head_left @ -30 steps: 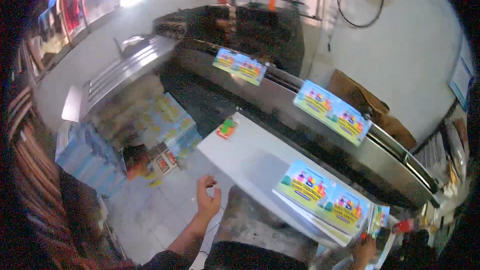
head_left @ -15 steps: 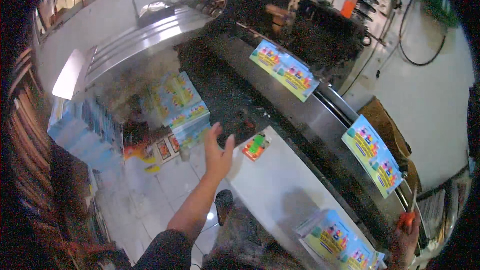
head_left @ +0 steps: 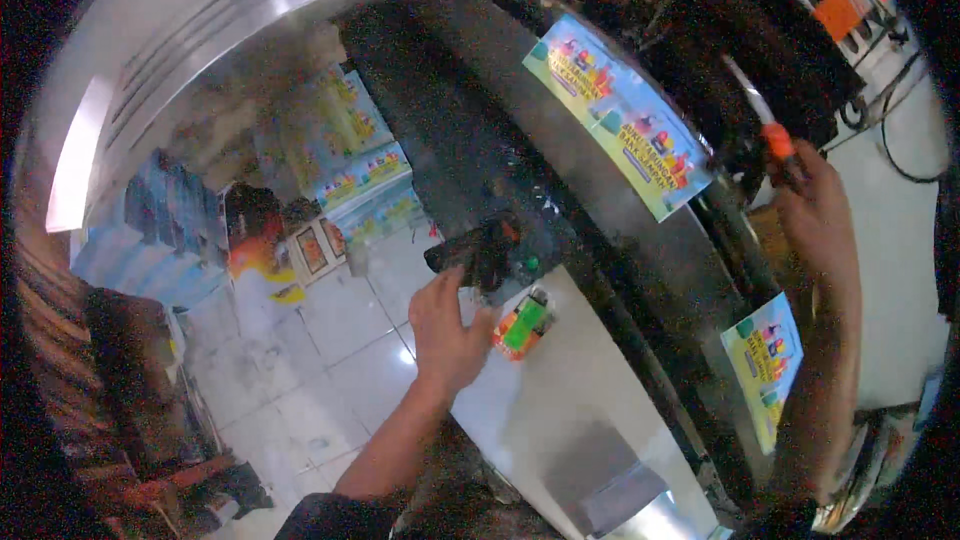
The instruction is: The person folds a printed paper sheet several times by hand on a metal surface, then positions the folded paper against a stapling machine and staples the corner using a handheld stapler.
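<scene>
My right hand [head_left: 815, 205], raised at the right, grips the orange and black handle of a knife [head_left: 770, 130]. Its pale blade points up and to the left, over a dark machine part. My left hand [head_left: 448, 335] reaches over the near corner of a white tabletop [head_left: 560, 400], thumb and fingers apart, nothing seen in it. Close to its thumb lies a small orange card with a bright green item [head_left: 525, 325]. Just past the fingers sits a dark object I cannot make out. A colourful printed sheet [head_left: 620, 120] hangs over the metal bar; a second printed sheet [head_left: 765, 365] is partly behind my right forearm.
A long dark machine bed [head_left: 470, 120] runs diagonally beside the tabletop. Stacks of printed sheets [head_left: 365, 180] stand beyond my left hand, and bluish stacks [head_left: 150, 230] at the left. White floor tiles [head_left: 330, 350] show between. A grey block [head_left: 620, 495] lies at the tabletop's lower end.
My right hand has risen from the lower right with the knife. My left hand has dropped slightly toward the card. The view has shifted, so the printed stack on the tabletop no longer shows clearly.
</scene>
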`<state>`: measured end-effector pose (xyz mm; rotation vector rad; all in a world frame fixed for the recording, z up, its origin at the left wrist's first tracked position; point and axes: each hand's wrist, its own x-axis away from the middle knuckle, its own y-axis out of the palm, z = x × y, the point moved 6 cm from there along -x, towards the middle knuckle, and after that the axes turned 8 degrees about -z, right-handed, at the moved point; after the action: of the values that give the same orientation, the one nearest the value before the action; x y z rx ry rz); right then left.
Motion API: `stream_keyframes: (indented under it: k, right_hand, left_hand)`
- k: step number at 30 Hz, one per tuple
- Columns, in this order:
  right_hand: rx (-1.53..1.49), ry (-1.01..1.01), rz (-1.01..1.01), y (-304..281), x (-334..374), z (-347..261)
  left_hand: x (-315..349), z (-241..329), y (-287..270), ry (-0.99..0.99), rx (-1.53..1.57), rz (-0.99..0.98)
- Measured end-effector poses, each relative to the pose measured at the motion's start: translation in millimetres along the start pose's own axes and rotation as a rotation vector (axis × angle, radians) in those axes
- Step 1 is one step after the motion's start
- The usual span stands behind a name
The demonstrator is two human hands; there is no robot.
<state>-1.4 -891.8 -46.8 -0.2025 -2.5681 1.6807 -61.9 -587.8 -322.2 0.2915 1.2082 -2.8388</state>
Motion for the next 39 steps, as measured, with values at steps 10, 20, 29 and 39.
stream_keyframes:
  k: [10, 20, 29, 39]
  right_hand:
    - [0.537, -0.029, -0.112, 46.0, -115.4, -55.6]
    - [0.605, 0.030, -0.086, 43.1, -116.9, -74.8]
    - [0.723, -0.032, -0.057, 29.9, -119.5, -77.0]
    - [0.566, 0.035, -0.140, 31.0, -130.7, -56.6]
  left_hand:
    - [-1.9, -12.7, -1.2, -0.016, 0.127, 0.047]
    - [-4.2, -7.0, -1.4, 0.019, 0.108, 0.030]
    - [-5.2, -4.0, 1.6, -0.034, 0.068, -0.064]
    - [2.3, 1.7, 12.0, -0.025, 0.037, -0.047]
